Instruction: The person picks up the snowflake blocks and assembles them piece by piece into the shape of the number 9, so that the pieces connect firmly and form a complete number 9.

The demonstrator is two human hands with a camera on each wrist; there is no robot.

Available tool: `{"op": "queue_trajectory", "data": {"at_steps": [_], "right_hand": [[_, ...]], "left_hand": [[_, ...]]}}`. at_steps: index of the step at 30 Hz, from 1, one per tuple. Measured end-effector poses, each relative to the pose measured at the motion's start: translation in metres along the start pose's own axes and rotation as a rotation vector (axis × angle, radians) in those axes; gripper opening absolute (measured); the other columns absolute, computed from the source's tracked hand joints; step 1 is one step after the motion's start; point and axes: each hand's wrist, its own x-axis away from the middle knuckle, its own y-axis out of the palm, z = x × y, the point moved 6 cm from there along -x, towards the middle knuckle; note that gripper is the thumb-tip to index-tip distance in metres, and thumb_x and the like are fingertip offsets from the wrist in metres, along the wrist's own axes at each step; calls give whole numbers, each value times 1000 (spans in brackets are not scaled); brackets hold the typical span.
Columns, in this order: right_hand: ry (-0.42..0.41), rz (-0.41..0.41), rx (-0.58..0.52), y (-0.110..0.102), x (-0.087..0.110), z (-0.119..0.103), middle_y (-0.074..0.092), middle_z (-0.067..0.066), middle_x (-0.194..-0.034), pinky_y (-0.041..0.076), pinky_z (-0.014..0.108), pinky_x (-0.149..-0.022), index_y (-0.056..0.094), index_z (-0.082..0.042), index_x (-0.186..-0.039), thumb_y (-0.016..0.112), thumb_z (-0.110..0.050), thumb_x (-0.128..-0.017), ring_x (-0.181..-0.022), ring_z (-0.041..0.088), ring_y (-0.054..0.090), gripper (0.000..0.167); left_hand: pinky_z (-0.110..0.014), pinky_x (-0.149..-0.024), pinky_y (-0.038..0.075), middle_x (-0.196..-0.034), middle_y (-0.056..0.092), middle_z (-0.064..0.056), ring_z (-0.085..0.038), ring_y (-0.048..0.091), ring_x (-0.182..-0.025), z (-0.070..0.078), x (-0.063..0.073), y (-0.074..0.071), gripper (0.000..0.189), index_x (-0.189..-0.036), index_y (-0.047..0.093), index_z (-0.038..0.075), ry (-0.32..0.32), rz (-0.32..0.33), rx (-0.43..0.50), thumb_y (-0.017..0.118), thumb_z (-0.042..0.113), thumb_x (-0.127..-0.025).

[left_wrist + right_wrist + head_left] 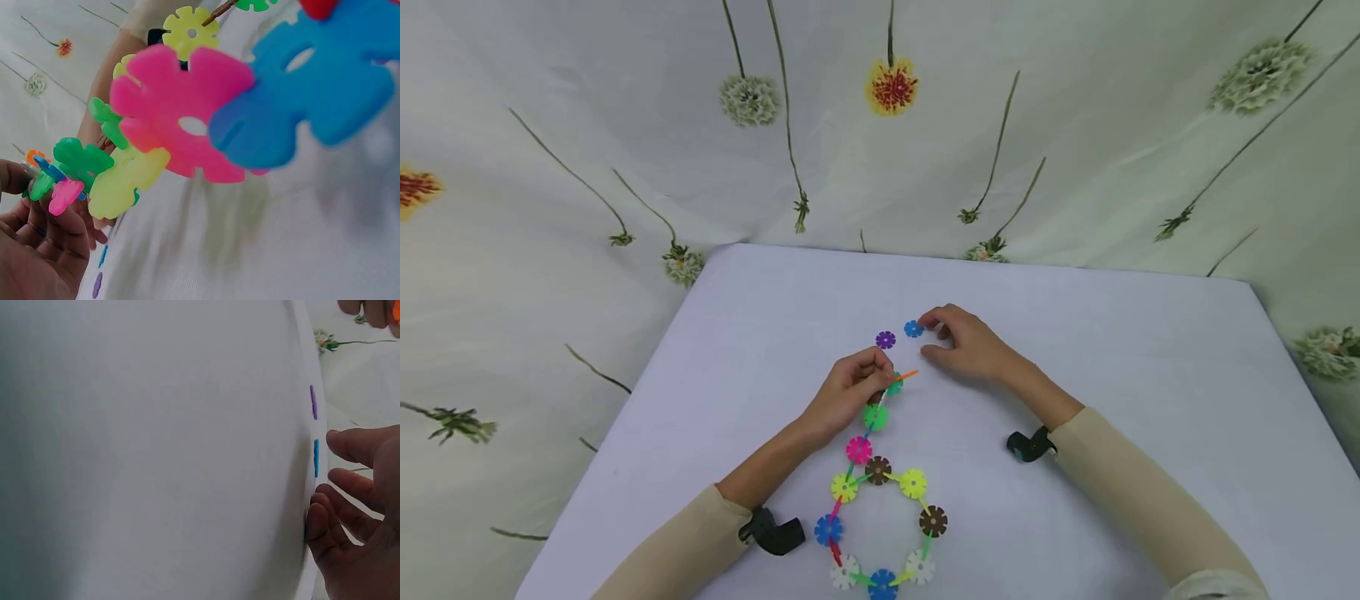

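Note:
My left hand (pixel 853 387) pinches the far end of a chain of notched plastic snowflake discs, close to an orange disc (pixel 907 376) seen edge-on and a green disc (pixel 896 385). From there the chain runs toward me through another green disc (pixel 876 416) and a pink disc (pixel 859 450) into a closed ring. In the left wrist view, a large pink disc (pixel 165 119) and a blue disc (pixel 269 119) stand close to the camera. My right hand (pixel 970 343) reaches over the table, thumb and fingers apart, fingertips at the edge of a loose blue disc (pixel 913 329).
A loose purple disc (pixel 885 340) lies left of the blue one. The ring has yellow, brown, white and blue discs, including a brown disc (pixel 933 522) at its right. A white cloth covers the table (pixel 1112 358); a flower-printed curtain (pixel 1075 125) hangs behind it.

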Motion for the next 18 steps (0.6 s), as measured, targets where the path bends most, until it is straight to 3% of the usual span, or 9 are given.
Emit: {"op": "queue_trajectory", "data": {"at_steps": [3, 9, 13, 18], "right_hand": [[37, -32, 131, 3, -15, 5, 67, 11, -129, 54, 46, -102, 67, -8, -136, 74, -25, -100, -113, 28, 63, 41], [44, -58, 214, 7, -34, 6, 64, 11, -125, 50, 47, -104, 71, -9, -122, 76, -28, -97, -114, 29, 59, 32], [55, -59, 165, 5, -35, 7, 66, 11, -118, 50, 44, -101, 68, -8, -117, 78, -23, -95, -109, 28, 60, 29], [57, -38, -4, -2, -24, 7, 73, 9, -102, 54, 35, -90, 66, -8, -109, 76, -16, -98, -96, 22, 66, 18]], "left_hand": [[-20, -66, 42, -78, 51, 2, -10, 48, -71, -1, 2, -2, 12, -105, 61, 2, -2, 5, 1, 57, 13, -108], [-21, -65, 41, -77, 51, 1, -11, 47, -71, -1, 3, -1, 12, -104, 60, 2, 17, 1, 22, 57, 12, -107], [-21, -64, 41, -75, 52, 2, -10, 47, -70, 1, 3, 0, 12, -104, 60, 0, 27, -1, 35, 57, 12, -106], [-22, -64, 42, -75, 54, 3, -10, 48, -70, -1, 3, -1, 12, -103, 60, 0, 22, 9, 35, 58, 11, -106]]}}
